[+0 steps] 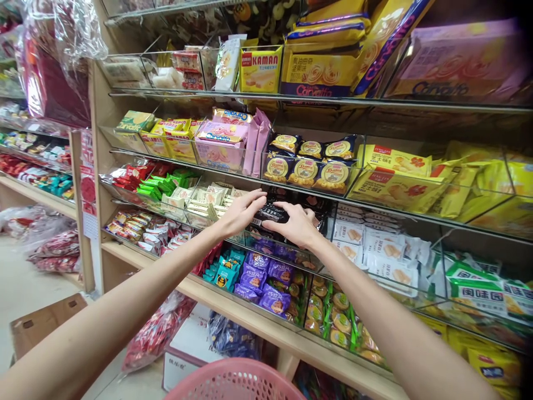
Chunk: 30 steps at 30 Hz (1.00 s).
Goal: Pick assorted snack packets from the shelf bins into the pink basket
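Head view: beyond the pink basket [235, 364], left hand [240, 215] and right hand [298, 224] are busy at black packets [270, 213], both grips impossible to tell, none visibly lifted clear yet.

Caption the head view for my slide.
Left hand and right hand at the black packets of a stocked snack shelf, pink basket below.
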Motion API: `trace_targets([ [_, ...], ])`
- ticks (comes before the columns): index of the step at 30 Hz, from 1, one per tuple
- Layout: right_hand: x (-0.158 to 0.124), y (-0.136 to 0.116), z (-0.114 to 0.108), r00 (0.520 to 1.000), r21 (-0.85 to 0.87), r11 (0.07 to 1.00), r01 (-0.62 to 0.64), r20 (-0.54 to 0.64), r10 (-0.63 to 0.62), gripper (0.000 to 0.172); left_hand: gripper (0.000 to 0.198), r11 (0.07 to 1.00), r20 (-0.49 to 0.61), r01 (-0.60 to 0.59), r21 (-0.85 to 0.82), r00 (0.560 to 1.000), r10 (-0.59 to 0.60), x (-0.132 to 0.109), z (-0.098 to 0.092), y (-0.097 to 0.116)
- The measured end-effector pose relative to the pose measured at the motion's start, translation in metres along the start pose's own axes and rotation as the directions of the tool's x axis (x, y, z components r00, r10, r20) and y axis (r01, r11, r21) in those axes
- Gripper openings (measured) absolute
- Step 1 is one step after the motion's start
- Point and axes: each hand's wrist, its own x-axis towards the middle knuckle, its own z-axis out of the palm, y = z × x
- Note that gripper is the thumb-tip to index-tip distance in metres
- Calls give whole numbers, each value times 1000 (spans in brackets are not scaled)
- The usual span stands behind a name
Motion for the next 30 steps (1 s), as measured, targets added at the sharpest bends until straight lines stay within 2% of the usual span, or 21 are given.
trace_targets([
  [4,3,0,2,999,-49,998,40,24,-39,65,43,957,29,-119,266,993,116,-8,11,-9],
  [7,5,1,1,996,-71,994,81,43,-78,60,42,853,15,-197,483,976,217,-10,18,-14],
  [10,6,1,0,992,-102,986,129,27,-127,56,42,762,-2,-200,616,967,255,-9,22,-16],
  [16,11,6,1,989,-144,983,116,-74,-127,54,39,693,-67,-136,708,964,258,3,31,-18],
  [21,18,9,2,994,-102,991,89,-60,-96,50,39,685,-137,-121,718,941,310,12,35,-23],
  [30,-5,11,20,980,-161,977,139,-117,-159,57,37,604,-34,-229,763,919,392,-13,31,-28],
])
